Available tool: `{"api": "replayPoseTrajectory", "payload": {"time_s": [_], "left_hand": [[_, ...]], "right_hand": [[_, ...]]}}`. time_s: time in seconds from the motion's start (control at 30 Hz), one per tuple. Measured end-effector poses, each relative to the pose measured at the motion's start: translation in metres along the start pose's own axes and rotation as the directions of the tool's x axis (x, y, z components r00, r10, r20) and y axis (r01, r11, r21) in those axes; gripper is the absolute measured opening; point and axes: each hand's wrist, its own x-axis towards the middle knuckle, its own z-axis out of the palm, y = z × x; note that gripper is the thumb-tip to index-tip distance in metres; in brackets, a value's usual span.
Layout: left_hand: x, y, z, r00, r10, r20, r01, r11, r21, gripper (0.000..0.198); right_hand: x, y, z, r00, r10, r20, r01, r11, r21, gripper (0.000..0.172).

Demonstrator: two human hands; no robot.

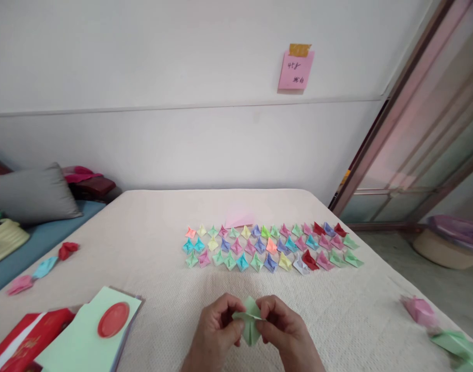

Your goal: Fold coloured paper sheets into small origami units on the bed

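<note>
Both of my hands pinch a small light-green folded paper piece (250, 323) just above the cream cloth-covered table (151, 248). My left hand (217, 330) grips its left side with thumb and fingers closed. My right hand (285, 328) holds its right side the same way. Beyond them lie three rows of several finished folded paper shapes (271, 245) in pink, blue, green, yellow and red.
A stack of coloured paper sheets (85, 336) with a red round lid (113, 319) sits at front left, beside a red packet (23, 341). Loose folded pieces lie at the left edge (45, 266) and right edge (420, 310). A pink sheet (238, 216) lies behind the rows.
</note>
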Motion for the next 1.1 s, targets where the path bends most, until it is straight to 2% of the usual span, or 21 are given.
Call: {"api": "replayPoseTrajectory", "payload": {"time_s": [0.1,0.17,0.23,0.3,0.37,0.47,0.57,0.87,1.1], "left_hand": [[0.003,-0.003,0.001,1.0,-0.023,0.0,0.023,0.998,0.06,0.004],[0.006,-0.011,0.002,0.999,-0.038,-0.03,0.041,0.993,0.113,0.003],[0.012,-0.024,0.001,0.997,-0.065,-0.048,0.074,0.976,0.206,0.002],[0.017,-0.039,-0.001,0.993,-0.101,-0.055,0.113,0.946,0.305,0.007],[0.023,-0.053,-0.005,0.991,-0.11,-0.078,0.131,0.925,0.358,0.01],[0.028,-0.065,-0.011,0.991,-0.098,-0.096,0.131,0.879,0.459,0.013],[0.029,-0.068,-0.015,0.991,-0.095,-0.092,0.13,0.823,0.553,0.015],[0.032,-0.075,-0.021,0.992,-0.073,-0.102,0.125,0.647,0.752,0.018],[0.031,-0.069,-0.022,0.998,-0.062,-0.033,0.063,0.603,0.795,0.03]], "right_hand": [[0.002,0.002,-0.002,1.0,0.005,0.026,-0.002,0.996,-0.09,0.014],[0.006,0.004,-0.004,0.999,0.011,0.034,-0.002,0.969,-0.245,0.01],[0.009,0.007,-0.008,0.999,0.011,0.039,0.01,0.866,-0.5,0.012],[0.013,0.012,-0.013,0.999,0.003,0.051,0.035,0.687,-0.726,0.015],[0.017,0.02,-0.018,0.998,-0.002,0.057,0.048,0.572,-0.819,0.017],[0.021,0.032,-0.024,0.999,-0.001,0.051,0.045,0.5,-0.865,0.017],[0.024,0.04,-0.027,0.998,-0.012,0.063,0.062,0.465,-0.883,0.017],[0.03,0.046,-0.021,0.986,-0.005,0.167,0.147,0.493,-0.858,0.02],[0.03,0.055,-0.008,0.984,-0.037,0.175,0.172,0.465,-0.869,0.023]]}}
